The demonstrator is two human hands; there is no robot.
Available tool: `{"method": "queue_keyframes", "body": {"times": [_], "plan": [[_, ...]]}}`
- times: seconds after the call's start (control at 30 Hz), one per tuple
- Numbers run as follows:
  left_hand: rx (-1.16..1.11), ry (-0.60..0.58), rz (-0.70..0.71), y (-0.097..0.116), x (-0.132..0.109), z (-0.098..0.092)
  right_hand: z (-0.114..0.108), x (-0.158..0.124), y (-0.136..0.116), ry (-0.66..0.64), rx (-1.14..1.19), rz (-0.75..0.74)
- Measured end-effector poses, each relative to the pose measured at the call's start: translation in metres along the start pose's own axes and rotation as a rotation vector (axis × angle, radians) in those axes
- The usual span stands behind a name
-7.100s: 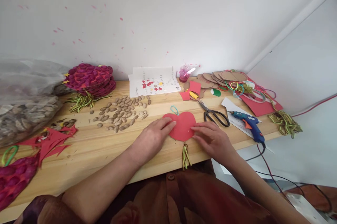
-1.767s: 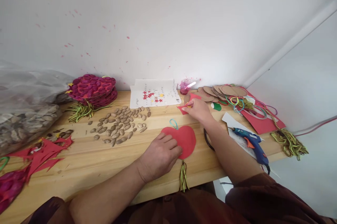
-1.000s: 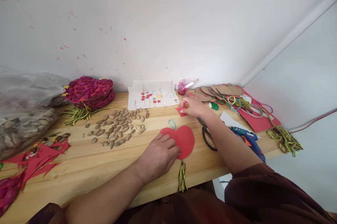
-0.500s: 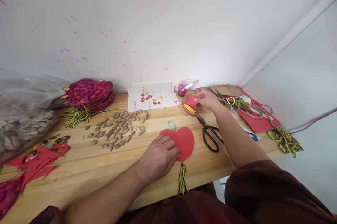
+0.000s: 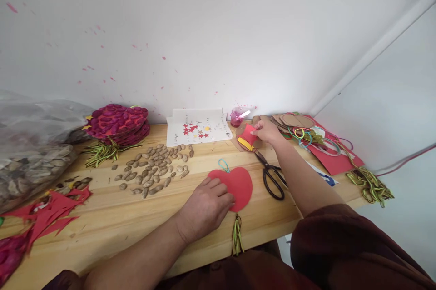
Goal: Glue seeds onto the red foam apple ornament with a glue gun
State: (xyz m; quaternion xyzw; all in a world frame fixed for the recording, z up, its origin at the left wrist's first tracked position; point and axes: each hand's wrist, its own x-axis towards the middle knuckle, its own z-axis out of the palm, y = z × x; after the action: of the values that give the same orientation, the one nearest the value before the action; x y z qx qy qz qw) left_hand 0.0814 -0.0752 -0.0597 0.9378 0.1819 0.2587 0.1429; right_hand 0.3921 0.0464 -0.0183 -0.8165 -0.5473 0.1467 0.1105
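Observation:
A red apple-shaped paper cutout (image 5: 238, 182) lies flat on the wooden table (image 5: 112, 217), with a teal loop at its top and a green-yellow tassel (image 5: 237, 237) hanging over the front edge. My left hand (image 5: 204, 208) rests on the cutout's left side, fingers lying flat. My right hand (image 5: 267, 130) reaches to the back of the table and pinches a small red and yellow paper piece (image 5: 247, 137) above a brown cardboard disc.
Black scissors (image 5: 271, 176) lie right of the cutout. Several seeds (image 5: 153, 169) are scattered at centre-left. A stack of magenta ornaments (image 5: 116, 122), a sticker sheet (image 5: 197, 126), cardboard discs and cords (image 5: 299, 126) line the back. Red scraps (image 5: 51, 203) lie left.
My right hand left the cutout, reached to the back of the table and lifted the small red and yellow paper piece. My left hand stayed on the cutout.

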Motion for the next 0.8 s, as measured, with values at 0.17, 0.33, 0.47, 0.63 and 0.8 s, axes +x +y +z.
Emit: {"method": "queue_keyframes", "body": {"times": [0.17,0.33,0.47,0.63,0.8], "plan": [[0.0,0.0,0.0,0.001,0.0,-0.001,-0.011,0.007,0.005,0.043,-0.012,0.027],[0.001,-0.004,-0.001,0.001,0.001,-0.003,-0.041,0.006,0.013,0.233,-0.085,0.075],[0.012,0.026,0.01,0.001,0.0,-0.004,-0.05,-0.027,0.011,0.31,-0.154,-0.003],[0.017,0.078,0.017,0.002,0.0,-0.006,-0.03,-0.108,0.013,0.143,-0.205,-0.153],[-0.059,-0.029,0.023,0.01,0.001,-0.01,-0.01,-0.171,0.032,0.14,-0.226,-0.14]]}}
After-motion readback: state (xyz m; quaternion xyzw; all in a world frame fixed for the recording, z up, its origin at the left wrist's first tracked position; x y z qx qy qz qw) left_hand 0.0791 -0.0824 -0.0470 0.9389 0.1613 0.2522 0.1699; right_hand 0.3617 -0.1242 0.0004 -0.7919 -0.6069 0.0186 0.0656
